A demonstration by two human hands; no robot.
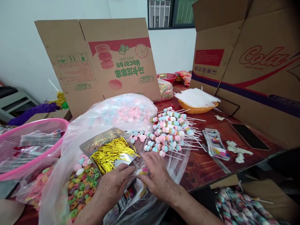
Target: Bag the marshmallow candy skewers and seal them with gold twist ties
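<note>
My left hand (114, 186) and my right hand (157, 176) are close together over the front of the table, both on a small clear printed plastic bag (125, 198). Colourful pieces show through the film between my hands. The fingers look closed on its upper end, though the fingertips are partly hidden. Just beyond my left hand, gold twist ties (110, 153) fill an open silvery pouch. Past my right hand lies a pile of candy skewers (168, 131) in pink, white and blue on white sticks. Ring-shaped candies (83, 190) lie left of my left hand.
A large clear bag of pastel candies (131, 109) stands behind the ties. Left is a pink basket (63, 125) of flat packets. Toward the right are an orange basket (197, 109) with white sticks, packaging bags (215, 143), a phone (250, 136) and tall cardboard boxes (253, 78).
</note>
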